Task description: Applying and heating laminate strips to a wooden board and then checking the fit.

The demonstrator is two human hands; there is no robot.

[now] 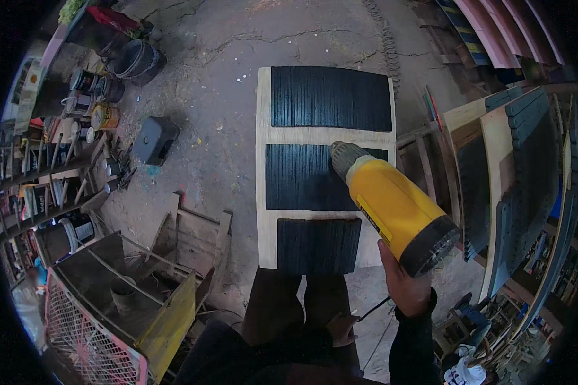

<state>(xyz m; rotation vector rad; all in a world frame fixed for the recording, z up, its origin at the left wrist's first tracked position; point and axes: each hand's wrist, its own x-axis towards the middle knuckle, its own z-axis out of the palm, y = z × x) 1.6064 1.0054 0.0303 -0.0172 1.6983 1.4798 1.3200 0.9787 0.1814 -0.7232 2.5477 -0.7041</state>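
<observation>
My right hand is closed around the handle of a yellow heat gun, most of the handle hidden behind the gun's body. Its grey nozzle points away from me, over the middle one of three black ridged panels. These panels lie on a pale wooden board in front of my legs. Low at the center, my left hand is closed on a thin black cord that runs up toward my right wrist. The cord's far end cannot be made out.
Left, a grey stool, a black bucket and shelves of paint cans line the concrete floor. A red mesh crate stands lower left. Panels with dark scalloped facing lean close on the right.
</observation>
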